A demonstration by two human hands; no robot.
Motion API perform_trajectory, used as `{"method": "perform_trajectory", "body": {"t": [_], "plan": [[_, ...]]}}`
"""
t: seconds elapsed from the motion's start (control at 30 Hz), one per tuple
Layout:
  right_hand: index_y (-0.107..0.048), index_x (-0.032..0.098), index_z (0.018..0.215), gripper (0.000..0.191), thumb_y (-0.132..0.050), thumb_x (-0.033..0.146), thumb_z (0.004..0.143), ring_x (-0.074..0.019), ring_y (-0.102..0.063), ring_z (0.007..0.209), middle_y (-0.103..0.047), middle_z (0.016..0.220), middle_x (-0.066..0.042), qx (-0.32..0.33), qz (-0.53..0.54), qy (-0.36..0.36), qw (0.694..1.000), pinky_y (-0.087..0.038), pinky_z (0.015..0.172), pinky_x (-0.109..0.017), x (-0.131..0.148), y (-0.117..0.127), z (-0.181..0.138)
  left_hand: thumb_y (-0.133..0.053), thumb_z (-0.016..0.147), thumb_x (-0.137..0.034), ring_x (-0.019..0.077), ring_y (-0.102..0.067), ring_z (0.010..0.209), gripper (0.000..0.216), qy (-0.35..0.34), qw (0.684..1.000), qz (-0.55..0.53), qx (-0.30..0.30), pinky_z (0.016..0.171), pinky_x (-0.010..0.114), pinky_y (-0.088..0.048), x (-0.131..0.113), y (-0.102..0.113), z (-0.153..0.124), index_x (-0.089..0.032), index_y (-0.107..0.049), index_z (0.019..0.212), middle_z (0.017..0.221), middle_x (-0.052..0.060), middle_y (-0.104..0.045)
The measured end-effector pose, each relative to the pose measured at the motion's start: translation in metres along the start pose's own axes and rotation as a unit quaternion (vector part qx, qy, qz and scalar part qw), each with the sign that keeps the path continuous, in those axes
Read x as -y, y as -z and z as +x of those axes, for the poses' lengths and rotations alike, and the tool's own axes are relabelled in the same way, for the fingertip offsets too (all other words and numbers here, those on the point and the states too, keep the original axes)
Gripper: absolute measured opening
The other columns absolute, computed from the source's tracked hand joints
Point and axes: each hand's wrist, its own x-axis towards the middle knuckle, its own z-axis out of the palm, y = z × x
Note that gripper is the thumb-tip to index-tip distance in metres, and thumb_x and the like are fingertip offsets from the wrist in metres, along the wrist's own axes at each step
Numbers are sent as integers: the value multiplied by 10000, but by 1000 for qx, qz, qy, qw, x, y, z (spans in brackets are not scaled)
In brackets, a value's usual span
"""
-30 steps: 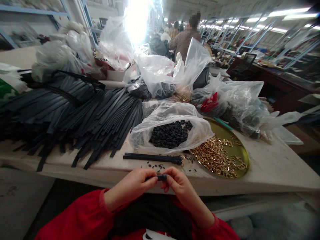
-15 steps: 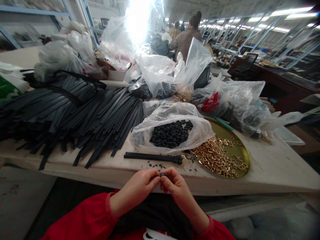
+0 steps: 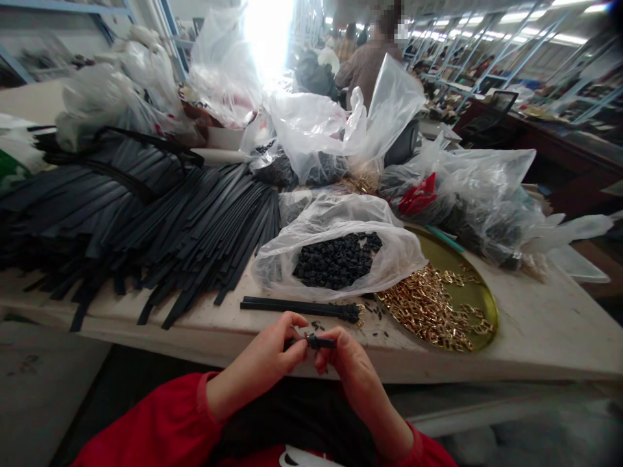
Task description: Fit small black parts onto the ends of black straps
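Between my two hands, just off the table's front edge, is a black strap point(image 3: 321, 342) with a small loop around it. My left hand point(image 3: 277, 347) is closed on the strap's left part, where a bit of gold metal shows at the fingertips. My right hand point(image 3: 346, 357) pinches its right part between thumb and fingers. Beyond them lie finished-looking black straps point(image 3: 296, 307) side by side, with gold buckles point(image 3: 361, 314) at their right end. Behind these, an open plastic bag point(image 3: 272, 259) holds many small black loops point(image 3: 335, 259).
A round gold tray point(image 3: 479, 292) with a heap of gold buckles point(image 3: 433, 305) sits on the table point(image 3: 545, 324) at right. Long black strips point(image 3: 209, 233) cover the left side, some overhanging the edge. Plastic bags point(image 3: 311, 130) crowd the back; a person point(image 3: 370, 71) stands beyond.
My hands have drawn slightly apart and more of the black strap now shows between them, with its loop visible. The whole view has shifted a little.
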Motion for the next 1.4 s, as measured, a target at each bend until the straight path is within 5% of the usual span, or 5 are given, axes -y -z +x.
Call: {"method": "perform_trajectory", "body": {"t": [0.23,0.47,0.77,0.93,1.4], "plan": [[-472,161,896,349,-611,437,733,-39,-409,548,-480,698,35,49,28,-106,993,-311,513,-167,-4,7,7,-552,754,-293,131,-515,710,151,-6,998,57,-35,638,244,-379,4,-2,5,-167,-502,821,782,-12,-573],[-378,163,715,362,-675,366,679,-53,-378,583,-404,656,45,71,72,-81,992,-301,542,-168,0,7,-1,-553,745,-308,152,-533,702,162,19,998,61,-8,616,255,-373,-1,-5,-1,-153,-545,791,764,7,-600],[-351,187,777,338,-571,440,733,-71,-412,483,-427,583,62,-134,-89,19,987,-332,480,-204,-6,8,-11,-524,686,-209,98,-469,623,123,55,987,-148,12,573,211,-349,-16,-17,-21,-130,-507,778,694,-17,-550],[-433,169,796,261,-483,425,795,-67,-337,515,-360,597,49,-30,-219,19,975,-283,485,-205,-5,16,-24,-570,704,-328,80,-456,574,283,95,974,-193,76,516,199,-309,-14,-17,-28,-108,-530,878,731,5,-598],[-452,173,800,149,-398,295,867,-78,-437,651,-482,713,19,106,-390,109,908,-342,603,-202,3,26,-50,-599,704,-309,93,-528,581,268,123,960,-208,143,567,207,-369,-1,-27,-34,-94,-589,865,655,7,-600]]}}
